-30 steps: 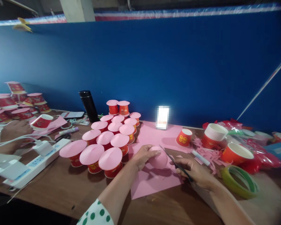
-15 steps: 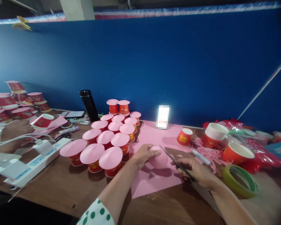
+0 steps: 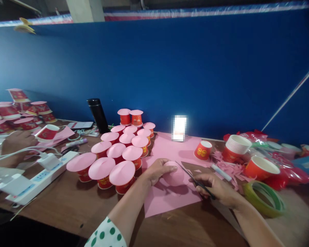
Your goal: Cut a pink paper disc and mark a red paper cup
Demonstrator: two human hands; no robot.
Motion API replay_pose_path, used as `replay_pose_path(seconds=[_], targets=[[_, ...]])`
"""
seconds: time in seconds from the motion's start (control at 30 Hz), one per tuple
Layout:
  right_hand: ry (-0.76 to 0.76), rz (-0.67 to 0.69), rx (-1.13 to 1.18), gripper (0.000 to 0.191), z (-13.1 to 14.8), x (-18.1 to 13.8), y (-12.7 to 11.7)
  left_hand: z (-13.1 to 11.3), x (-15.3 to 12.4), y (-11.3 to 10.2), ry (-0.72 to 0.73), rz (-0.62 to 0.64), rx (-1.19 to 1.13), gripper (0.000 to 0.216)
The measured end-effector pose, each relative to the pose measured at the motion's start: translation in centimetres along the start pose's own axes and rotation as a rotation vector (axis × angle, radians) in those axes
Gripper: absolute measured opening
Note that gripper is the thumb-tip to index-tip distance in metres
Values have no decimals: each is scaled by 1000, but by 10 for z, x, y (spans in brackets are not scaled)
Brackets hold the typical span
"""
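Bench front edge: our left hand pinches pink disc, right hand grips scissors; blades may nick our thumb.

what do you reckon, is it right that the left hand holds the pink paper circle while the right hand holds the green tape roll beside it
Not quite. The head view shows the right hand holding scissors, not the tape, with the blades pointing toward the pink paper circle that the left hand holds. The green tape roll lies further right, apart from both hands.
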State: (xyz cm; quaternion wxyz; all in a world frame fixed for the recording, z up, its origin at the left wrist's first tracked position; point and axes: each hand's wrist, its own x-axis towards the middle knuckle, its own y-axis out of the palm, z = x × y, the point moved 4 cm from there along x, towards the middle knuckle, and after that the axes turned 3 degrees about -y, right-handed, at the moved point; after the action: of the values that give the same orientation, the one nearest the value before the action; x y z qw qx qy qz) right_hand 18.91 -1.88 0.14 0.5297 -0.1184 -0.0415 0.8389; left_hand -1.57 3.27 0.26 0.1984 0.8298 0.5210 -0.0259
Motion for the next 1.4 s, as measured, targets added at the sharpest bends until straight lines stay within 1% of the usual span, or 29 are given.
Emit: replay_pose_path(seconds=[0.17, 0.27, 0.33, 0.43, 0.53, 0.6, 0.63, 0.7, 0.87, 1.03, 1.07, 1.13, 1.23, 1.33, 1.4], targets=[[10, -31, 16, 46, 7, -2, 3, 1, 0, 0, -7, -8, -16, 38], [-22, -74, 39, 48, 12, -1, 2, 1, 2, 1, 7, 4, -15, 39], [-68, -118, 1, 48, 14, 1, 0, 1, 3, 1, 29, 12, -31, 38], [-111, -251, -175, 48, 12, 4, -6, 2, 4, 0, 17, -19, -63, 37], [-50, -500, -514, 38, 6, 4, -15, 2, 5, -2, -5, -87, -99, 38], [0, -592, -737, 30, 5, 3, -17, 1, 6, -2, 18, -99, -165, 37], [13, -603, -807, 27, 4, 3, -17, 1, 6, -3, 31, -95, -205, 35], [-4, -577, -865, 27, 4, 4, -14, 1, 7, -4, 49, -100, -277, 32], [-115, -511, -909, 37, 3, 8, -9, 6, 10, -7, 42, -118, -343, 26], [-156, -566, -905, 57, 2, 7, -13, 6, 11, -7, 60, -96, -361, 28], [-158, -580, -910, 58, 3, 6, -14, 5, 11, -7, 68, -96, -360, 29], [-127, -616, -925, 53, 4, 3, -17, 4, 11, -7, 89, -97, -370, 30], [-50, -668, -958, 39, 4, 1, -21, 3, 12, -7, 127, -93, -397, 31], [-2, -661, -1064, 20, 3, 2, -23, 4, 13, -8, 143, -107, -419, 34], [23, -667, -1141, 15, 2, 3, -25, 4, 14, -9, 149, -116, -432, 35]])
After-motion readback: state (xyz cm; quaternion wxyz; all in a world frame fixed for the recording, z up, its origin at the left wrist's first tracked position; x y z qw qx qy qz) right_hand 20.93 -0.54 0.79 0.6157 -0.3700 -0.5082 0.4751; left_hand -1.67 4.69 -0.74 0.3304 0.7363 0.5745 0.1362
